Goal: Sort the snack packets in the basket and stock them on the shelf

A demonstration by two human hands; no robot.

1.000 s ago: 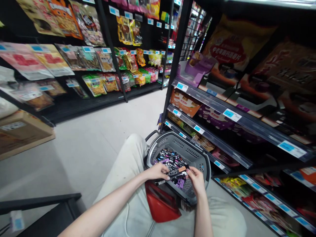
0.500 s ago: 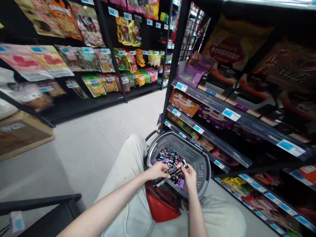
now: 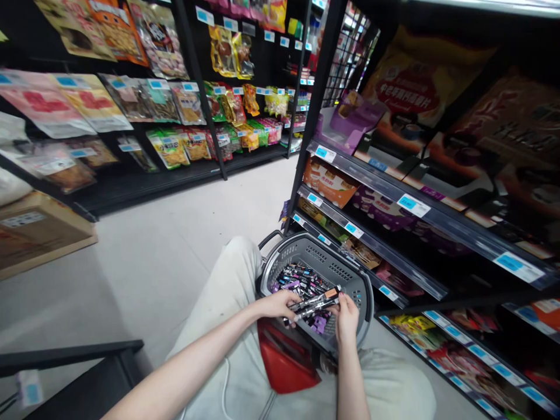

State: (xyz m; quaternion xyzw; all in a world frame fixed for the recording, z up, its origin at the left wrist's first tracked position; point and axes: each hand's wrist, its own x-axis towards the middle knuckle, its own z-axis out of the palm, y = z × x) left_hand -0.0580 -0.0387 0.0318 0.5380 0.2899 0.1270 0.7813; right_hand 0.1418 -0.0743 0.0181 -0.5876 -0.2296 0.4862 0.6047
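A dark grey shopping basket (image 3: pixel 315 251) sits between my knees with a heap of small black and purple stick packets (image 3: pixel 301 279) in it. Over the heap, my left hand (image 3: pixel 282 306) is closed around a few long black stick packets (image 3: pixel 315 300), one with an orange end. My right hand (image 3: pixel 346 315) pinches the far end of these packets near the basket's right side. Its fingertips are partly hidden, so how many it grips I cannot tell. Under the basket's near edge shows something red (image 3: pixel 286 361).
Close on the right stands a shelf rack (image 3: pixel 420 213) of boxes and bags. Another rack (image 3: pixel 164 186) with hanging snack bags runs along the back left. A cardboard box (image 3: pixel 46 233) rests at the left, and a black frame (image 3: pixel 74 356) at the lower left.
My right hand has shifted a little to the right. The held packets now lie more side by side, pointing right. The camera view has moved slightly.
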